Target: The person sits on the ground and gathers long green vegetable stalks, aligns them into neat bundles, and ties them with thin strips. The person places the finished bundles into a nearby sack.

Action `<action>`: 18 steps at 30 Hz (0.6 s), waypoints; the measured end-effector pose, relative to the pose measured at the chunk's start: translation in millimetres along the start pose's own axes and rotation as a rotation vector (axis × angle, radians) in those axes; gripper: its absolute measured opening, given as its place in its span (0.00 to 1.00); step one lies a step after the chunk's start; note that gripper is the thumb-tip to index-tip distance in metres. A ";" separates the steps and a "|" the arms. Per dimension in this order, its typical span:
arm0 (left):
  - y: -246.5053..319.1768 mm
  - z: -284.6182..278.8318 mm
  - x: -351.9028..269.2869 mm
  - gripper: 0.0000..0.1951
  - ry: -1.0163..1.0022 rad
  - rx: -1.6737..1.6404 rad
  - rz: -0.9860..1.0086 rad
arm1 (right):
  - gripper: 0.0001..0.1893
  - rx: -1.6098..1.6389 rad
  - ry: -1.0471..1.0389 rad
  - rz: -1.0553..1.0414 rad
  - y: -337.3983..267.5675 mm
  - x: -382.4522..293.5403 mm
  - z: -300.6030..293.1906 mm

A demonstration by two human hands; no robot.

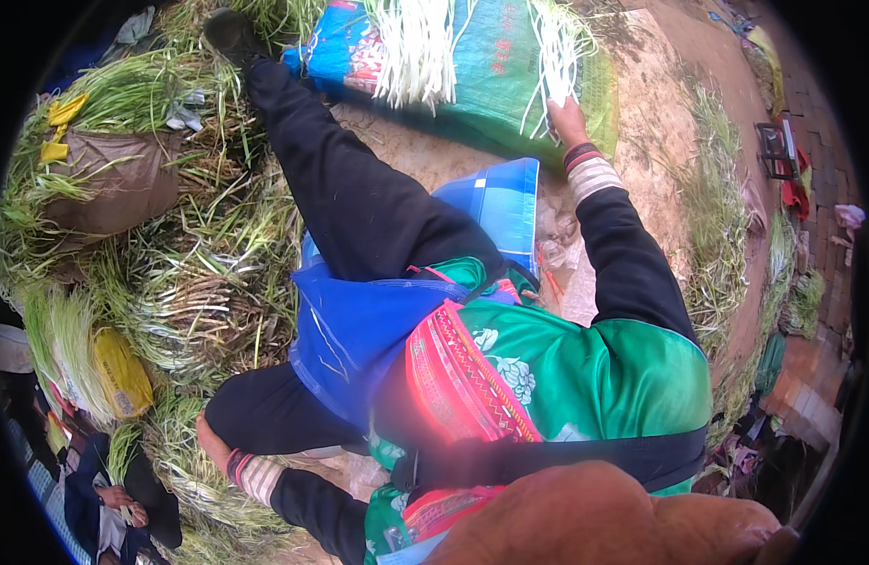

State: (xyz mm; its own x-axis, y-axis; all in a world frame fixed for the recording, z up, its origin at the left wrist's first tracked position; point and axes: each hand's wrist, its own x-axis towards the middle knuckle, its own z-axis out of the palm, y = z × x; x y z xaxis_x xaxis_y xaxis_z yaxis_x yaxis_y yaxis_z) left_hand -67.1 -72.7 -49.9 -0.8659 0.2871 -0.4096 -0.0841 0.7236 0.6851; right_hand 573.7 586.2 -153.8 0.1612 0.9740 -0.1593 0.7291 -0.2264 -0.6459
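Note:
My right hand [567, 121] grips the white ends of a bundle of long-stemmed greens [560, 60] over a green woven plastic sack [491, 92]. A second bundle of white-stalked greens [415, 56] lies on the same sack, left of that hand, with its pale ends towards me. My left hand [212, 441] is against my bent knee [265, 409] in dark trousers. Its fingers are mostly hidden behind the knee, so whether they hold anything does not show. A blue checked cloth pad [498, 201] lies between my legs and the sack.
Heaped loose greens [201, 304] cover the ground at left, around a brown cloth bundle [117, 180]. A yellow packet [124, 374] leans by more white-stemmed greens [71, 339]. At lower left, another person's hands [124, 503] hold a bunch. A black-framed stool [777, 150] stands far right.

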 end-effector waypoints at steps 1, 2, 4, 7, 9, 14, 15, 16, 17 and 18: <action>1.4 1.4 -0.4 0.24 0.008 -0.009 -0.026 | 0.18 -0.027 -0.007 0.035 1.1 3.0 1.1; 2.6 1.8 -1.3 0.23 0.000 -0.032 -0.041 | 0.19 -0.082 -0.019 0.014 2.6 6.2 -0.7; 5.0 2.1 -2.7 0.24 0.013 0.023 -0.020 | 0.21 -0.175 -0.031 -0.045 5.5 10.9 -3.4; 6.7 2.4 -4.3 0.24 0.006 0.016 -0.032 | 0.23 -0.268 -0.030 -0.112 7.4 10.3 -6.9; 6.7 2.7 -4.7 0.24 0.009 0.015 -0.046 | 0.23 -0.294 -0.040 -0.112 6.5 4.6 -8.3; 3.8 3.7 -3.9 0.25 0.016 0.004 -0.058 | 0.28 -0.496 -0.063 -0.109 -8.8 -13.3 -12.2; 3.1 3.7 -3.9 0.25 0.014 0.002 -0.057 | 0.29 -0.538 -0.081 -0.105 -13.1 -17.1 -14.0; 2.6 3.9 -3.5 0.25 0.014 0.000 -0.055 | 0.30 -0.580 -0.098 -0.099 -17.8 -20.5 -15.1; 2.2 3.9 -3.4 0.25 0.012 0.002 -0.056 | 0.31 -0.622 -0.111 -0.100 -22.1 -23.9 -16.8; 2.0 3.8 -3.4 0.25 0.012 -0.006 -0.055 | 0.33 -0.648 -0.121 -0.090 -26.4 -26.2 -18.2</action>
State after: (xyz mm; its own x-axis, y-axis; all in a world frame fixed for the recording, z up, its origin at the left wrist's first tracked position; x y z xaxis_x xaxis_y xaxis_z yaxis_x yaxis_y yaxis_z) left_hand -62.4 -69.9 -49.5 -0.8657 0.2391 -0.4398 -0.1352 0.7341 0.6654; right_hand 562.3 566.9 -119.0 0.0323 0.9719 -0.2330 0.9948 -0.0538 -0.0867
